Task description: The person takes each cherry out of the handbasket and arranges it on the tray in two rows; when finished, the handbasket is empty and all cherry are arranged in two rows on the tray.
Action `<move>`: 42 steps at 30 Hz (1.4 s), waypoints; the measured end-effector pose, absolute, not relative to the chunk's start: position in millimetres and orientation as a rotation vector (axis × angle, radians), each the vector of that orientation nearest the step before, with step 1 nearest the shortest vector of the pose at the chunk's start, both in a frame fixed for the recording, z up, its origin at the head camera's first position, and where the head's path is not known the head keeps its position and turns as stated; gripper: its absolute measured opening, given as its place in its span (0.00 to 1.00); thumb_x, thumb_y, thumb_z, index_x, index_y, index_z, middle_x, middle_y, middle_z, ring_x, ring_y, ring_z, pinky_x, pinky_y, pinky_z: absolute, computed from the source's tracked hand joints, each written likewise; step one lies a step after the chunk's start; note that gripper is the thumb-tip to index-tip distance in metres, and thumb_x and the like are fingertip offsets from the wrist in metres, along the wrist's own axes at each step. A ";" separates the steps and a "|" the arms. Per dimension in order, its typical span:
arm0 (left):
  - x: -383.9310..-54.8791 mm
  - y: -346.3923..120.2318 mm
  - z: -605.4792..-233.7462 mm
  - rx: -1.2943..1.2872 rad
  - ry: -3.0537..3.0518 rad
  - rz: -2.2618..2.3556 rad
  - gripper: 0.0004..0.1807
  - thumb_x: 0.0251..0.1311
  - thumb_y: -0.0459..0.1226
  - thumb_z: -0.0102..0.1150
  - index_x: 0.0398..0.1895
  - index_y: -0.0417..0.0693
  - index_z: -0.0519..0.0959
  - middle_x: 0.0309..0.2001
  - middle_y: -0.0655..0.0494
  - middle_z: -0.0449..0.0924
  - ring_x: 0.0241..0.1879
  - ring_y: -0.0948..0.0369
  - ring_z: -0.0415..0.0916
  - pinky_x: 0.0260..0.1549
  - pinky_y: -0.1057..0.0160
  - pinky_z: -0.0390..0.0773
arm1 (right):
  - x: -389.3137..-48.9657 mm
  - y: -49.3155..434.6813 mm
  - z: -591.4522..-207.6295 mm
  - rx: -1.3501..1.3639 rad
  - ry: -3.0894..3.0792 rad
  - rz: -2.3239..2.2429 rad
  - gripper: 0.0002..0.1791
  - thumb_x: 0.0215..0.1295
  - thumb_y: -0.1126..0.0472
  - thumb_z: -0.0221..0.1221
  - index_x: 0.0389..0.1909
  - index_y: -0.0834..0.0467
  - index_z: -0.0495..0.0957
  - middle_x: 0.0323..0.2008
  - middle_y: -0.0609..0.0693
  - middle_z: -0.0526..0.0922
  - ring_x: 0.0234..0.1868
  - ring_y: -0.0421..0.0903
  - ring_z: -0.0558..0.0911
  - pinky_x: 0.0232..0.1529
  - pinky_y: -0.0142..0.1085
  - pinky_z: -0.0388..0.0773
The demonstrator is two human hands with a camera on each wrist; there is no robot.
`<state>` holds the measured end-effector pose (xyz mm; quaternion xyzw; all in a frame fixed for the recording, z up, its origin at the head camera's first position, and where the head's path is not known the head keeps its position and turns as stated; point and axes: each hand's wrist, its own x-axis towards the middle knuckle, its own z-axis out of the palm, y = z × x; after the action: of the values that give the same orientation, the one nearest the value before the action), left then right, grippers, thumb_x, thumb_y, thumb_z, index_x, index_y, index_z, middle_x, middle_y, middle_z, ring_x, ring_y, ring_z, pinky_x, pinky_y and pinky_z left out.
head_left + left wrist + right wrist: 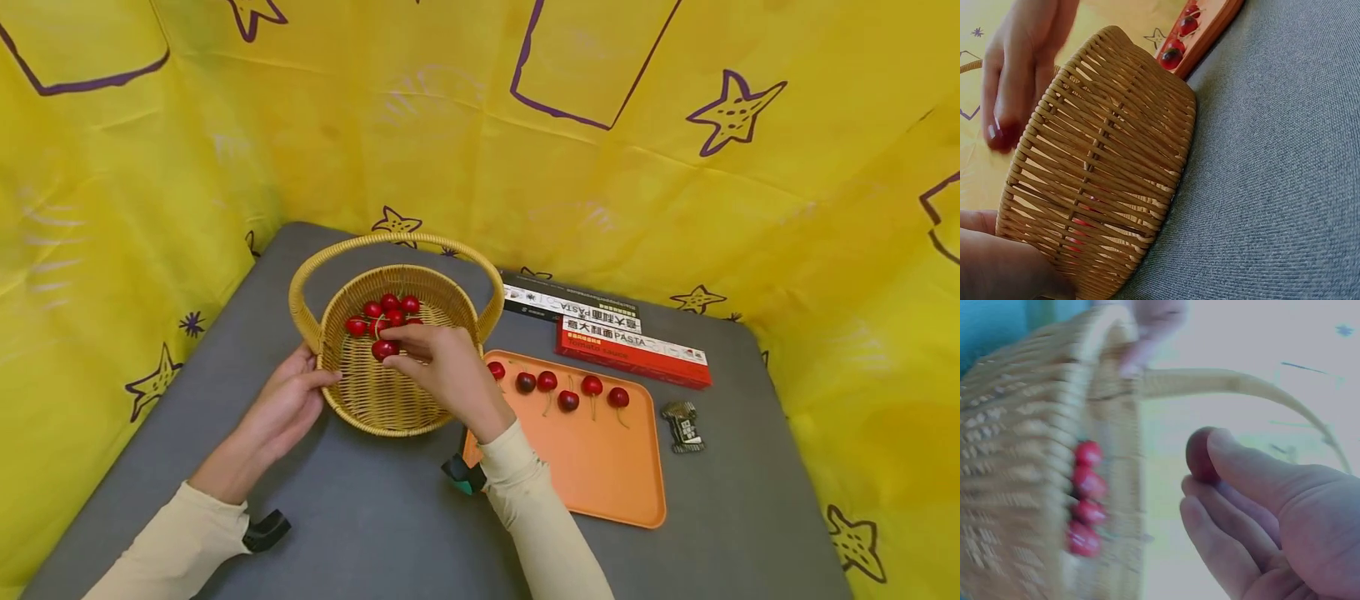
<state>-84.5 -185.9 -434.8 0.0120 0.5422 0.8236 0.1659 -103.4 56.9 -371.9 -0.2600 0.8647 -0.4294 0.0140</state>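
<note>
A round wicker basket (352, 417) with a tall arched handle stands at the left of the table, several red cherries (390, 302) lying inside it. At the basket's left side, my left hand (288, 404) grips the rim, thumb over the edge and fingers outside. My right hand (450, 371) pinches one dark red cherry (386, 349) between thumb and fingers, above the basket's opening. In the right wrist view this cherry (1200, 455) is held clear of the rim. More cherries with stems (568, 401) lie in a row on an orange tray (607, 475).
Behind the tray lie a red pasta box (637, 358) and a black pasta box (570, 300). A small dark toy-like object (683, 427) sits right of the tray. Yellow cloth with drawn stars (450, 167) hangs around the grey table (375, 533).
</note>
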 end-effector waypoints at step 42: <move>-84.7 -189.1 -441.4 0.107 1.491 2.387 0.45 0.73 0.17 0.35 0.85 0.42 0.29 0.86 0.43 0.28 0.84 0.54 0.29 0.82 0.59 0.39 | -16.9 353.6 -422.2 0.499 2.994 -1.408 0.24 0.71 0.57 0.68 0.66 0.57 0.83 0.58 0.59 0.86 0.53 0.40 0.87 0.46 0.18 0.79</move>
<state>-84.7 -189.1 -441.4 0.0377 0.5225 0.8363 0.1616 -16.9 353.6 -422.2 0.1485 0.8901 -0.4187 -0.1022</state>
